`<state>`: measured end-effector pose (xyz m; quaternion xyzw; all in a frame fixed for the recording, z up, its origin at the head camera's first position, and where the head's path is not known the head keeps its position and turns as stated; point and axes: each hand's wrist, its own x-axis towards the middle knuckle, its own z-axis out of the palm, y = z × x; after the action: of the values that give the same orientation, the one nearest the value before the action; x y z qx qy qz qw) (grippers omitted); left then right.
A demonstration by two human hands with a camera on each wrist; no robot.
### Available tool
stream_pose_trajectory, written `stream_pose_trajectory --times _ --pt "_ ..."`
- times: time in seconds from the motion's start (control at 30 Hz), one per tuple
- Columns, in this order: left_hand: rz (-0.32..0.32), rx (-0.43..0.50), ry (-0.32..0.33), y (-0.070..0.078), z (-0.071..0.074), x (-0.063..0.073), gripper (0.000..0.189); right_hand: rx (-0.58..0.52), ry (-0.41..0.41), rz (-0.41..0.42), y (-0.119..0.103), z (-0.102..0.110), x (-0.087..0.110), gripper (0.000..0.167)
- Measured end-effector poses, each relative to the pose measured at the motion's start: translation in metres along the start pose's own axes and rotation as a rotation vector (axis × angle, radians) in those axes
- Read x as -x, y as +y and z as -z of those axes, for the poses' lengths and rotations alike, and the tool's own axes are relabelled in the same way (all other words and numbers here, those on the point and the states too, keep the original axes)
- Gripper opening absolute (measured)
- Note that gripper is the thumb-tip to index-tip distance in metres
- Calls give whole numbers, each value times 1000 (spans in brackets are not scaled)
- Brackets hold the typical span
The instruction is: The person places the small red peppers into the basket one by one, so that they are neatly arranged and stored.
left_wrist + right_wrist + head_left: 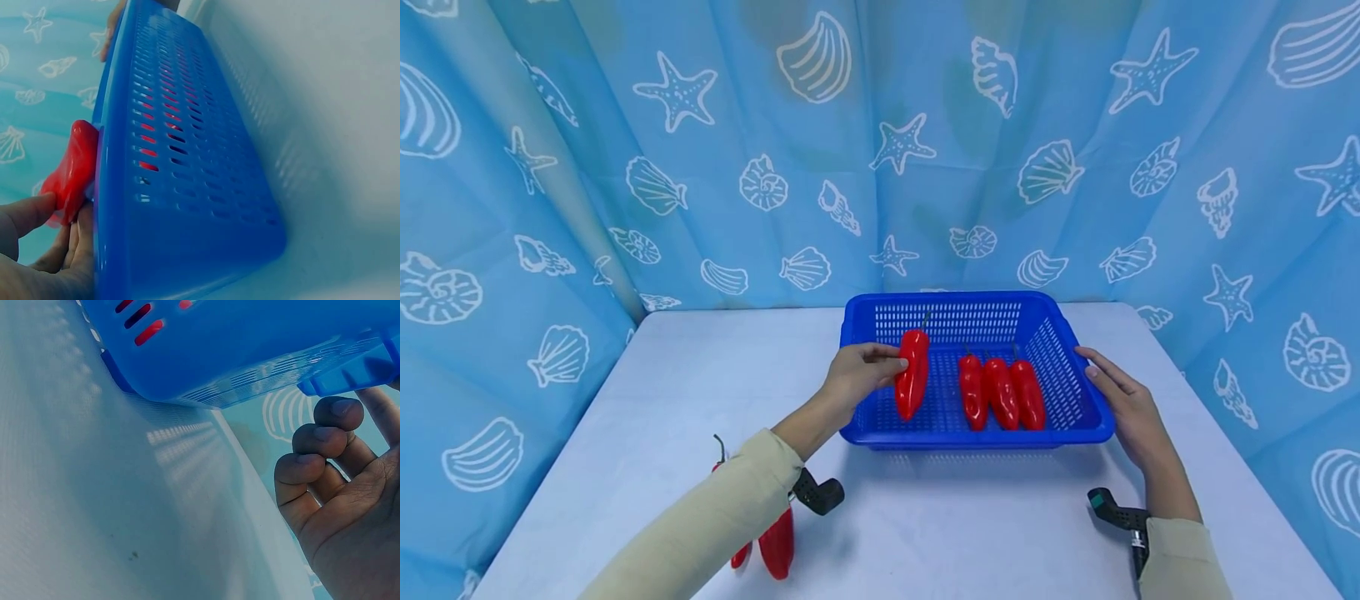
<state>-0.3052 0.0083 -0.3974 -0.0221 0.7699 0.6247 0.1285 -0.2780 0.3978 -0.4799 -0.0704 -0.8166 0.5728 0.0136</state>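
My left hand [861, 375] pinches a long, glossy red pepper [912, 379] between thumb and fingers. The pepper hangs over the left part of a blue plastic basket [951, 437], its green stem upward. In the left wrist view the pepper [74, 169] shows beside the basket's rim. Three more red peppers [1002, 392] lie side by side on the basket floor, right of centre. At the basket's right rim, my right hand [1127, 408] holds the edge with thumb and index finger. Its other fingers [312, 440] are curled below the rim in the right wrist view.
On the white table [955, 525], red peppers [777, 546] lie at the lower left, partly hidden by my left sleeve [715, 508]. A blue curtain [820, 150] with white shells and starfish hangs behind and along the sides. Both wrists wear black camera mounts [820, 493].
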Motion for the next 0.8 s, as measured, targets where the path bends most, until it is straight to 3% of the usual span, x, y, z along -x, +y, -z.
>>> stream_pose_trajectory --times 0.67,0.8 --pt "63 48 19 -6 -23 -22 27 -19 -7 -5 0 1 -2 60" --pt "83 8 28 -10 -29 -25 23 -16 -8 -9 1 1 -3 61"
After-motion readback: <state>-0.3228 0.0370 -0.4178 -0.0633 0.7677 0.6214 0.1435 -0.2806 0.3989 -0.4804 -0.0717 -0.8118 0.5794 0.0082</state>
